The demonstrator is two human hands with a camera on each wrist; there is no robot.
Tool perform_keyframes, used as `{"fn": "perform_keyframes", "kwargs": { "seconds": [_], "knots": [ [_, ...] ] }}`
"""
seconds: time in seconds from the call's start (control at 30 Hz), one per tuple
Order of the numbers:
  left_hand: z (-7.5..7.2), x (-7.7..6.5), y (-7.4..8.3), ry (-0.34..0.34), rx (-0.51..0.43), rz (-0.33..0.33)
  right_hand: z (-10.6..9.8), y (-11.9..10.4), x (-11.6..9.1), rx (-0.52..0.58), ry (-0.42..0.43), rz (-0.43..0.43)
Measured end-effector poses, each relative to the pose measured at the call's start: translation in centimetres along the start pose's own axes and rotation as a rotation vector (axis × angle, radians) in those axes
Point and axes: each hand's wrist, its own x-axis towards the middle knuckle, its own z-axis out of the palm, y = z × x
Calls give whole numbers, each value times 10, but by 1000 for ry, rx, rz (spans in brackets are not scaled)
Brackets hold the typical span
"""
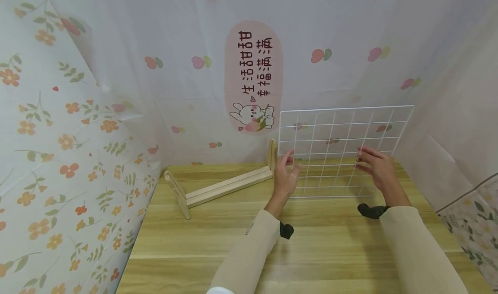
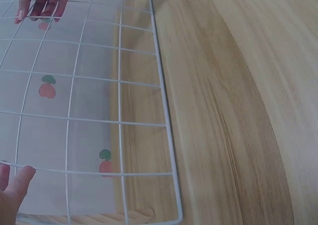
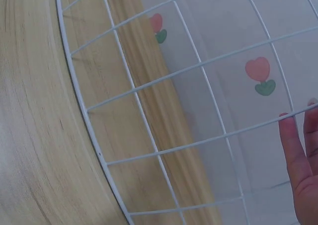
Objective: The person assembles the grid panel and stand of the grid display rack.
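Observation:
A white wire grid panel (image 1: 346, 108) stands nearly upright, its lower edge at the tabletop in the head view. At its left side, my left hand (image 1: 285, 177) grips the wires between thumb and fingers. My right hand (image 1: 379, 168) holds the wires farther right, with fingertips (image 3: 289, 138) at a wire in the right wrist view. Just left of the panel is a pale wooden stand (image 1: 229, 186), made of two end pieces joined by a crossbar. Its right end piece (image 1: 272, 158) is close beside the panel's left edge; whether they touch, I cannot tell.
The wood-grain table (image 1: 186, 250) reaches back to a hanging cloth (image 1: 183, 86) with a fruit print and a pink rabbit patch. Flower-patterned cloth (image 1: 70, 164) hangs along the left side, and pale cloth (image 1: 447, 125) along the right. Dark straps are on both wrists.

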Motion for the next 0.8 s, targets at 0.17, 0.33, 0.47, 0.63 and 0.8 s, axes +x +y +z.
{"fn": "perform_keyframes", "kwargs": {
  "seconds": [0.17, 0.33, 0.47, 0.63, 0.8],
  "knots": [
    [-2, -1, 0, 5, -24, 6, 3, -1, 0, 12, 0, -9],
    [-4, -1, 0, -6, -58, -8, 5, -1, -1, 16, 5, -12],
    [-4, -1, -1, -8, -67, -9, 6, -1, 0, 17, 19, -7],
    [-4, -1, -1, -2, -98, -14, 7, 1, 0, 36, 8, -13],
    [-4, -2, -3, 12, -99, 2, 7, 3, 0, 33, 10, -24]
  ]
}}
